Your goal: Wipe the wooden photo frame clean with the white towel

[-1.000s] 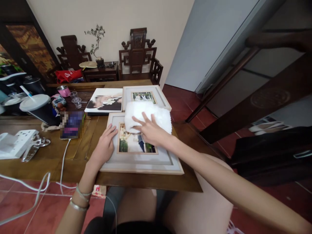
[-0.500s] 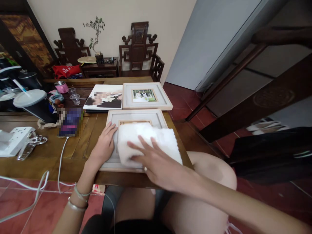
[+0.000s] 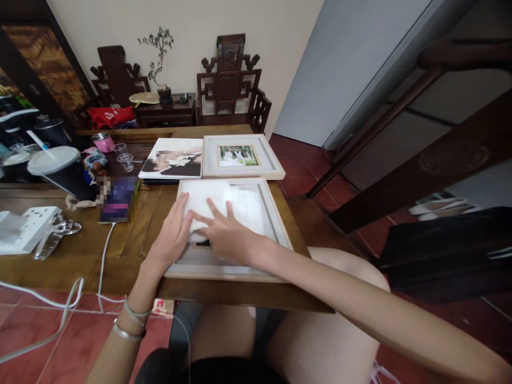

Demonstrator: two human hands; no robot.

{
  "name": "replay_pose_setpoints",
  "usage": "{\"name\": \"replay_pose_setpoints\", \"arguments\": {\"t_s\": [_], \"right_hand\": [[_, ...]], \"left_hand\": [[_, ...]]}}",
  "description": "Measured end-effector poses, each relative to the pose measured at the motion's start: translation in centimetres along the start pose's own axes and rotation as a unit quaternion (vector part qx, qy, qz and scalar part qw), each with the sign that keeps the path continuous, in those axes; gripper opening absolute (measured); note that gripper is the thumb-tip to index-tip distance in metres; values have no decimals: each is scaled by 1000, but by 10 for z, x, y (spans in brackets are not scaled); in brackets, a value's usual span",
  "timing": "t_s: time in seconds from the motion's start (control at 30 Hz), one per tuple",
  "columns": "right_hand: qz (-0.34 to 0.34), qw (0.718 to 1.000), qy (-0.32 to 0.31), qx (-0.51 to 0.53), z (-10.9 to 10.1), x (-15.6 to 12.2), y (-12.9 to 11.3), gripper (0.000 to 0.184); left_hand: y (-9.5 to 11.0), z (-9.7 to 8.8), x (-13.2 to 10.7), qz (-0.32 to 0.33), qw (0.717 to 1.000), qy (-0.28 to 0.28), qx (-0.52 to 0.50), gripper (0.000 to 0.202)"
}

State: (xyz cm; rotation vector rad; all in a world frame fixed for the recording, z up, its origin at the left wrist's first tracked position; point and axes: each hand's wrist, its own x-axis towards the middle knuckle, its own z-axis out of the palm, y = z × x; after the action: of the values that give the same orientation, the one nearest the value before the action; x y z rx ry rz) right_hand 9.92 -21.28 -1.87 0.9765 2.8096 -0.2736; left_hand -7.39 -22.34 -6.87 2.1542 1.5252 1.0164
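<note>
A pale framed photo [image 3: 276, 224] lies flat at the near edge of the wooden table [image 3: 132, 234]. A white fluffy cloth [image 3: 240, 202] covers most of its glass. My right hand [image 3: 224, 234] lies on the cloth with its fingers spread, pressing it onto the frame. My left hand [image 3: 170, 237] rests flat on the frame's left side with its fingers stretched out. Behind it lie a second framed photo [image 3: 240, 157] and an unframed photo print [image 3: 172, 160].
On the left of the table are a phone [image 3: 116, 200] on a white cable, a white power strip [image 3: 28, 229], a lidded dark cup with a straw [image 3: 60, 170], small plastic cups and a pink mug. Carved chairs stand at the far wall. A dark wooden railing runs at the right.
My right hand has swept the cloth from the frame's near right part up and leftward over the glass. My left hand has stayed on the frame's left side.
</note>
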Motion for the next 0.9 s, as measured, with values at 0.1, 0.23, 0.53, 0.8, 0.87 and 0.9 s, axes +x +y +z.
{"name": "replay_pose_setpoints", "arguments": {"t_s": [0.1, 0.23, 0.53, 0.8, 0.87, 0.9], "right_hand": [[-27, 997, -66, 36, -6, -38, -16, 63], [16, 993, -99, 67, -14, -84, -10, 68], [51, 989, -127, 51, -17, -78, -20, 67], [11, 998, -44, 53, 3, -67, -25, 58], [45, 998, -15, 45, 8, -92, -16, 56], [68, 997, -3, 36, 10, -104, -12, 56]], "left_hand": [[0, 0, -1, -8, 1000, -14, 6, 60], [-4, 4, -1, -23, 998, -38, 42, 53], [-7, 12, -2, -6, 997, -11, 73, 47], [-9, 7, 1, 21, 996, -32, 81, 49], [-11, 7, 0, 27, 994, -39, 95, 48], [-12, 8, -1, 27, 994, -42, 100, 47]]}}
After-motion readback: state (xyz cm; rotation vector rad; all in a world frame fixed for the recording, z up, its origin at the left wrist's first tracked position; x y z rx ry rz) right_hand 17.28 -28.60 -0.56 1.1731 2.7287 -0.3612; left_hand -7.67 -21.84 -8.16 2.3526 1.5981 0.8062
